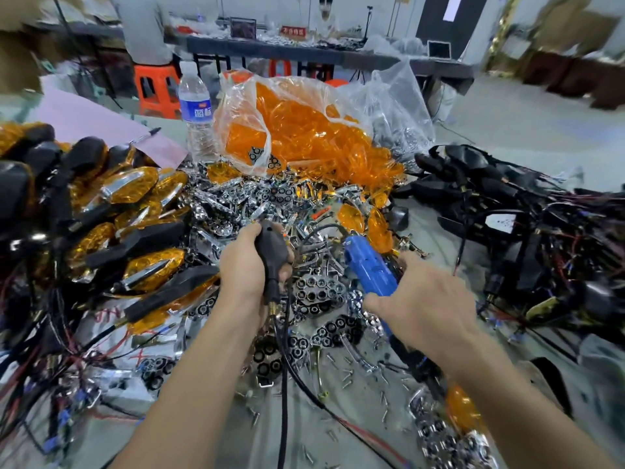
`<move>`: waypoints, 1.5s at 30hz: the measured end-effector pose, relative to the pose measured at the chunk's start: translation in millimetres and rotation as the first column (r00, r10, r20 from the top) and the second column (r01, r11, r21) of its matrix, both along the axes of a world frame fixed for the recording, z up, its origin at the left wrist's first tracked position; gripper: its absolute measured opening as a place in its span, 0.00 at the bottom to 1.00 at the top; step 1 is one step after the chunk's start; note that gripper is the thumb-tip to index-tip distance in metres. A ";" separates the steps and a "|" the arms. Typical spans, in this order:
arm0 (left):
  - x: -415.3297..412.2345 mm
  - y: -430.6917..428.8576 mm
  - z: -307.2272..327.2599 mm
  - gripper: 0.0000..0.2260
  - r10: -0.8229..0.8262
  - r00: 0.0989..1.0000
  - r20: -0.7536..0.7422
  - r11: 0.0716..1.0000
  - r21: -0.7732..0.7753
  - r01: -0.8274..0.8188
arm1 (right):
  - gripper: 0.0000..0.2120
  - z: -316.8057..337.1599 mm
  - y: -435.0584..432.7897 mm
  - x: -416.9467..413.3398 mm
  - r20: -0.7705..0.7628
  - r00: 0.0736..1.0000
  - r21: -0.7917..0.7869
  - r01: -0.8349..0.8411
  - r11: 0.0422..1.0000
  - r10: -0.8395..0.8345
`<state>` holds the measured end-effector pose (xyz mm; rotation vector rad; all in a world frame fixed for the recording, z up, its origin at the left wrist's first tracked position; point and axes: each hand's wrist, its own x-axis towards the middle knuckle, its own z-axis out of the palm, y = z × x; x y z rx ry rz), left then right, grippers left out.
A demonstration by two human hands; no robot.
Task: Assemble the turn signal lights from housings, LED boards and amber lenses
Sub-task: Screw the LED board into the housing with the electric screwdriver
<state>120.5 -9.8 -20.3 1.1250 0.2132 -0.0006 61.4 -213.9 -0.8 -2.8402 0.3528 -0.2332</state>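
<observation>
My left hand (245,265) grips a black turn signal housing (269,255) by its body, its threaded stem and wires hanging down toward me. My right hand (422,299) holds a blue electric screwdriver (370,269), whose tip points up and left near the housing. Chrome reflector pieces (318,292) with round LED holes lie heaped under both hands. A clear bag of amber lenses (304,130) stands behind the heap. Loose amber lenses (351,216) lie just beyond the screwdriver.
Finished signal lights with amber lenses (135,231) pile up at the left. Black housings with wires (507,211) are stacked at the right. A water bottle (196,110) stands at the back. Small screws (348,374) are scattered on the table near me.
</observation>
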 end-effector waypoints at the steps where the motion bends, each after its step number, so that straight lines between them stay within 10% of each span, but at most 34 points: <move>1: 1.4 3.6 -0.6 0.17 0.020 1.000 -0.011 1.000 0.003 -0.020 | 0.27 7.0 -2.9 1.9 -0.005 1.000 0.035 0.021 0.999 -0.021; 8: 9.2 16.7 -2.7 0.15 0.115 0.991 -0.062 0.992 -0.050 -0.118 | 0.18 51.4 -20.6 4.5 0.368 0.912 0.306 0.066 0.950 -0.182; 14: 12.2 17.9 -9.2 0.16 0.015 1.000 -0.018 0.994 -0.112 -0.016 | 0.10 53.7 7.5 6.4 0.326 0.904 0.923 -0.242 0.299 -0.276; 21: 15.1 21.1 -4.3 0.17 -0.161 0.985 -0.065 0.955 -0.262 0.139 | 0.17 40.5 28.8 26.5 0.350 0.875 0.923 -0.383 -0.037 -0.335; 36: 4.6 2.9 -2.8 0.14 0.104 0.993 -0.052 0.928 0.364 -0.078 | 0.07 27.0 21.4 58.1 0.040 0.928 0.810 -0.247 -0.531 -0.370; 45: 15.3 8.2 -10.3 0.15 0.140 0.988 0.059 0.846 0.512 -0.151 | 0.08 24.3 15.6 82.9 0.136 0.948 0.774 -0.283 -0.566 -0.287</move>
